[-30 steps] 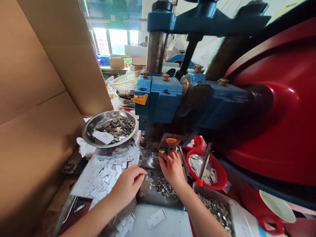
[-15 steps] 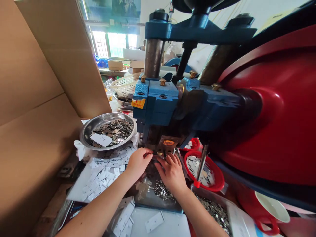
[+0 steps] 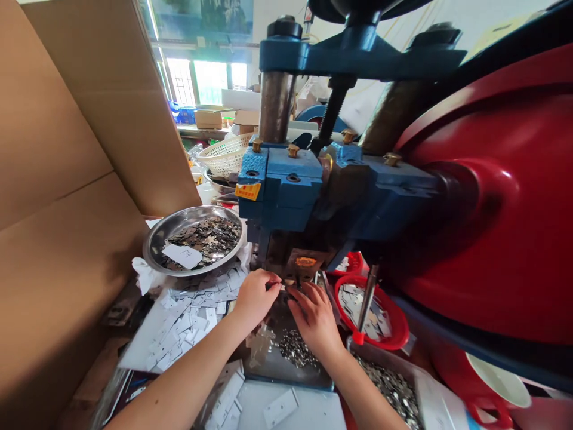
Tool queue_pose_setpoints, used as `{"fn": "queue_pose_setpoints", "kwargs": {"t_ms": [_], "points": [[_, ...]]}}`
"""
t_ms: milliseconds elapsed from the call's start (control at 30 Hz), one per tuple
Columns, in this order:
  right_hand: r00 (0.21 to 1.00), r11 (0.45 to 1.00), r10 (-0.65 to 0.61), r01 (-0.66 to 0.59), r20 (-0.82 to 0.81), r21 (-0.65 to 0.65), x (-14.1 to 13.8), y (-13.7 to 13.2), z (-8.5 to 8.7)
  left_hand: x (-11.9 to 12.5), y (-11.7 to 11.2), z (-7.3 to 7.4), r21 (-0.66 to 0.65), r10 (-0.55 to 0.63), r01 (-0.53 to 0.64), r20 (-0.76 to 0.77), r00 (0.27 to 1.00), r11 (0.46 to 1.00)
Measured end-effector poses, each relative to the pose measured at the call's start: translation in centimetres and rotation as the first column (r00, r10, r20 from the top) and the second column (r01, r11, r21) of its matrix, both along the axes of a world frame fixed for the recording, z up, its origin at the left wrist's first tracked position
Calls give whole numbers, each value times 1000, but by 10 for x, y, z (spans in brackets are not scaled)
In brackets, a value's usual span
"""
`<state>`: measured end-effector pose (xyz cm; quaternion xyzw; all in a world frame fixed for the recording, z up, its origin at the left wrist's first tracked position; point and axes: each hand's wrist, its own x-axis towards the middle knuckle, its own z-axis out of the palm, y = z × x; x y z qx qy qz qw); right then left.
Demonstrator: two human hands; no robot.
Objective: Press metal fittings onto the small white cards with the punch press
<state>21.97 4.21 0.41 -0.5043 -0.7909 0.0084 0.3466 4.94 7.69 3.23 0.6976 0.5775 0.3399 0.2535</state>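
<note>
My left hand (image 3: 254, 297) and my right hand (image 3: 314, 316) are together at the die of a blue punch press (image 3: 286, 191), right under its ram. The left hand's fingers are pinched on a small metal piece at the die opening. My right hand reaches in from the right with fingers bent, tips close to the same spot; whether it holds anything is hidden. Below the hands a dark tray (image 3: 286, 364) holds a heap of small shiny stamped parts (image 3: 293, 348).
A steel bowl (image 3: 156, 236) of stamped metal pieces stands at the left, above a spread of small white plates (image 3: 188, 316). A red bowl (image 3: 394, 334) with plates and a rod sits at the right. Cardboard walls (image 3: 67, 179) close the left side, a red flywheel guard (image 3: 501, 197) the right.
My left hand rose from the tray of parts to the die opening and pinched there. My right hand stayed at the die, shifting slightly lower.
</note>
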Motion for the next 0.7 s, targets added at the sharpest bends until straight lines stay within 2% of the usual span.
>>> {"fn": "queue_pose_setpoints", "kwargs": {"t_ms": [167, 333, 433, 500, 567, 633, 667, 700], "points": [[996, 1000, -19, 19, 86, 11, -1, 0, 5, -3, 3, -6, 13, -4, 4, -7, 1000, 1000], [969, 997, -71, 64, 237, 40, -7, -3, 21, -2, 8, -11, 0, -28, 28, 12, 1000, 1000], [976, 998, -66, 60, 207, 35, -8, 0, 24, -1, 11, -13, 0, -49, 49, 28, 998, 999], [995, 999, -51, 50, 83, 12, -1, 1, 19, -3, 10, -11, 9, -40, 40, 37, 999, 999], [987, 994, -89, 80, -133, -73, 12, -5, 8, -10, 7, -8, 19, -14, 13, 49, 999, 1000], [897, 955, -236, 144, -373, -258, 29, -21, -5, -20, 1, -4, 32, 10, -12, 63, 998, 999], [810, 917, -336, 166, -481, -363, 37, -31, -9, -27, -3, -1, 39, 17, -20, 71, 997, 999], [722, 879, -402, 132, -563, -458, 45, -43, -12, -33, -7, 1, 41, 22, -25, 79, 997, 999]]}}
